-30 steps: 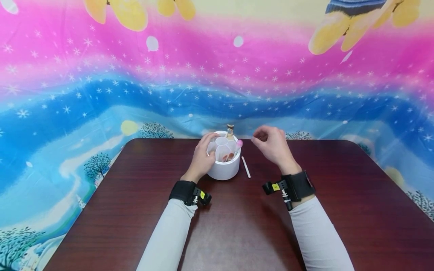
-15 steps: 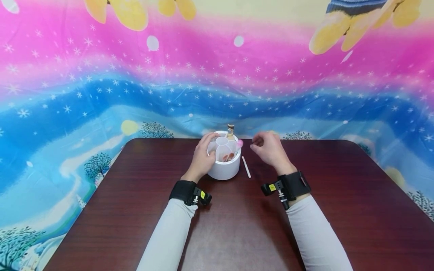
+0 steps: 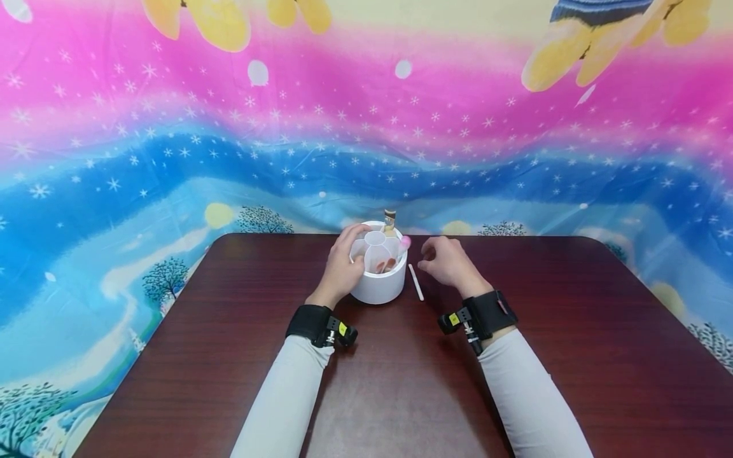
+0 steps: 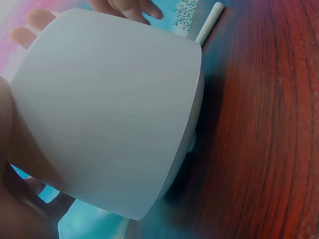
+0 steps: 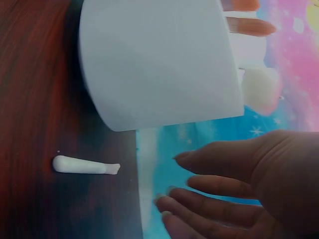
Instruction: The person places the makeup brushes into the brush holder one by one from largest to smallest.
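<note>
My left hand (image 3: 343,266) grips the left side of a white round holder (image 3: 376,289) with petal-shaped compartments, thumb toward the front and fingers behind. It stands upright on the table. Brown-tipped brushes (image 3: 385,265), a pink-and-white fluffy brush head (image 3: 404,243) and a tall item with a brown-banded top (image 3: 389,221) stick up from it. Right of the holder lies a short white brush (image 5: 82,165), its small pale tip toward the back. Above and right of this brush, my right hand (image 3: 449,262) hovers with relaxed fingers apart from it, holding nothing.
The dark red-brown wooden table (image 3: 378,394) extends around the holder on all sides. Behind its back edge hangs a pink and blue cloth (image 3: 366,127) with snowflakes. Each wrist wears a black strap with a small camera (image 3: 452,320).
My right hand has come lower and slightly left, closer to the white brush on the table. The left hand and the holder have stayed in place.
</note>
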### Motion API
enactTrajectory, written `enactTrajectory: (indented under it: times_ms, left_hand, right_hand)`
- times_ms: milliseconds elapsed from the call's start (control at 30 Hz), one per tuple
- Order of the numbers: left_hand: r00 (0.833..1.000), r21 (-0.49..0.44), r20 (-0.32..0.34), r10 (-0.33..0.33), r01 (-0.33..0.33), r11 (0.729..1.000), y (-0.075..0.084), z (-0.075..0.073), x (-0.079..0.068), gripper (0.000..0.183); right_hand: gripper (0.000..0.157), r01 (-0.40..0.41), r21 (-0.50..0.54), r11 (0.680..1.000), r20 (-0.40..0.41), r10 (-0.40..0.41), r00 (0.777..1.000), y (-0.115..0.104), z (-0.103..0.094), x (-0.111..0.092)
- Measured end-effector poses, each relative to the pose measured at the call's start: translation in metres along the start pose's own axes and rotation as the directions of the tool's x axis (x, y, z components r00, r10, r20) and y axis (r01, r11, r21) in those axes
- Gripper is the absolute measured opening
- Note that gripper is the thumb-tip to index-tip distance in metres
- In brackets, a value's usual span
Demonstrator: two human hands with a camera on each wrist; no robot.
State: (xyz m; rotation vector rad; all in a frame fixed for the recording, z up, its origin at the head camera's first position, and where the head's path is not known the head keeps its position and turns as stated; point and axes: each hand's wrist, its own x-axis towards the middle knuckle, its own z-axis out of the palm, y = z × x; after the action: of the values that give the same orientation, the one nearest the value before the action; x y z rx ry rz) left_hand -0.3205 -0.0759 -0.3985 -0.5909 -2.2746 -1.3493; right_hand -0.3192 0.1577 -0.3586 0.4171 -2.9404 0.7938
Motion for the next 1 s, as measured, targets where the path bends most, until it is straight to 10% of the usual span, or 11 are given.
enactTrajectory:
  times_ms: [1000]
  left_hand:
    - [1.000, 0.001, 0.010, 0.000, 0.000, 1.000, -0.004, 0.000, 0.000, 0.067]
  right_hand:
    - [0.004, -0.128, -0.120, 0.985, 0.255, 0.155, 0.954, -0.002, 0.028, 0.001]
